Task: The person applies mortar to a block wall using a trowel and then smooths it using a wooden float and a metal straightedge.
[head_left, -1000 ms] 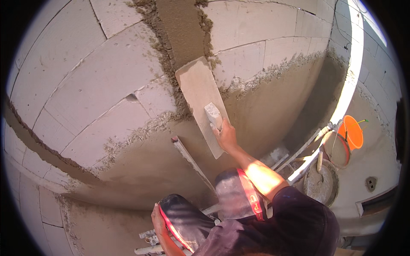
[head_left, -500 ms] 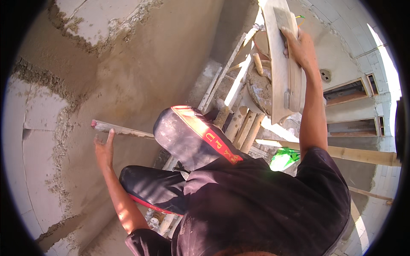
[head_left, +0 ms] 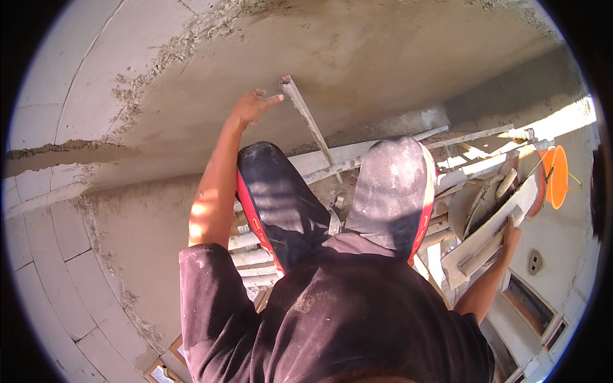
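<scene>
My left hand (head_left: 254,107) is raised in front of the wet plastered wall (head_left: 357,57), its fingers apart and nothing in them. Just beside its fingertips stands the upper end of a long, mortar-smeared straight bar (head_left: 306,118), which leans between my knees and the wall. Out to the right, my right hand (head_left: 511,237) grips a long wooden plastering float (head_left: 469,246) by its back grip. The float is tilted over a mortar bucket (head_left: 461,207). A rounded wooden handle (head_left: 506,183) sticks up at that bucket, and the tool it belongs to is mostly hidden.
Bamboo and timber poles (head_left: 255,257) form a platform under me. An orange bucket (head_left: 558,175) stands beyond the mortar bucket. Bare pale blocks (head_left: 70,281) border the plaster on the left. Window openings (head_left: 530,303) and a wall box (head_left: 535,262) show at the lower right.
My body and view have turned toward the plastered wall. The float, still in my right hand, now sits lower at the right. My left hand stays open near the bar's end.
</scene>
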Tool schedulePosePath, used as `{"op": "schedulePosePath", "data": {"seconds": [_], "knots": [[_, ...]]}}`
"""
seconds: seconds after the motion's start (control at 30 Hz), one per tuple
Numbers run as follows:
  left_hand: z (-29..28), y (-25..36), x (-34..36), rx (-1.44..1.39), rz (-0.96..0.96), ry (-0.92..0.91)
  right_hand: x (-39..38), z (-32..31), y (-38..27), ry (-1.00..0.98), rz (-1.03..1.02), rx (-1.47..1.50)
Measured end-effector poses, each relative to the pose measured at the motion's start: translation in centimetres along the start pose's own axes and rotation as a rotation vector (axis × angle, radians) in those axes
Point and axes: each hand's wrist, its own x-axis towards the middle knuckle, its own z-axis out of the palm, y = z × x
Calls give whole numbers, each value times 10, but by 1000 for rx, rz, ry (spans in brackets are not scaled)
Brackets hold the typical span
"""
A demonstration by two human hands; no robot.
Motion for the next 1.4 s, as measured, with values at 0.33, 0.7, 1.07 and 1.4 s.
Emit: {"op": "schedulePosePath", "data": {"seconds": [0.33, 0.7, 1.07, 1.4], "knots": [[101, 1, 123, 151, -247, 366, -99, -56, -54, 326, 106, -57], [81, 104, -23, -48, 163, 758, -152, -54, -271, 438, -575, 670], [-69, 282, -135, 75, 621, 630, -267, 202, -496, -221, -1399, 222], [-76, 299, -134, 159, 655, 768, -273, 226, -538, -271, -1331, 287]]}}
